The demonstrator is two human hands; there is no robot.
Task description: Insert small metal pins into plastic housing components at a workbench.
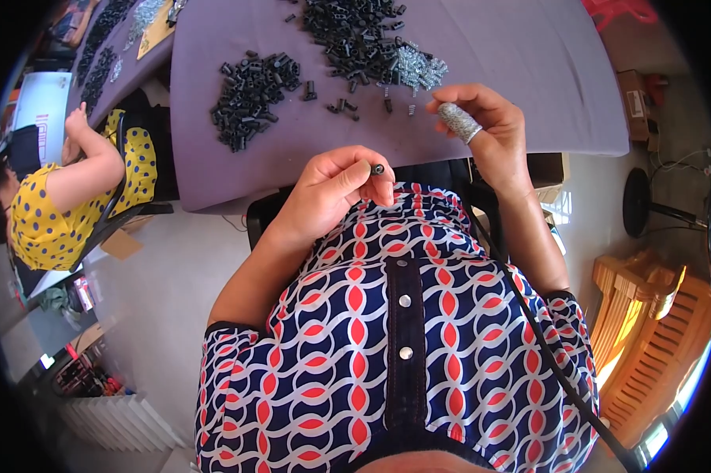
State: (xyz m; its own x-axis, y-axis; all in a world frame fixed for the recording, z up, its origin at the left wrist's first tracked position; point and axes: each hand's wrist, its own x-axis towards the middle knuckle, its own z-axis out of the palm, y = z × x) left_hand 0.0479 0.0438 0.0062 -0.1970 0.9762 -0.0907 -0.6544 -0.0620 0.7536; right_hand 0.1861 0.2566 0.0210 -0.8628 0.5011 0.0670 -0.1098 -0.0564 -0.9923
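Observation:
My left hand (332, 193) pinches a small black tube (378, 169), its round open end facing up, just off the table's near edge. My right hand (493, 130) is raised over the table edge to the right, thumb and index finger brought together. A grey knitted-looking sleeve (459, 122) covers its thumb; whatever lies between the fingertips is too small to make out. Beyond that hand is a small heap of silvery springs (420, 68), with a few loose springs (411, 110) nearer me. Black tubular pieces (343, 39) are heaped beside the springs, and a second pile of black pieces (253, 94) lies to the left.
A purple-grey cloth covers the table (544, 87). At the left, a person in yellow dotted clothing (63, 205) sits by another covered table with more piles. A wooden bench (655, 323) and cardboard box (635, 106) are on my right. A black cable (541, 327) crosses my front.

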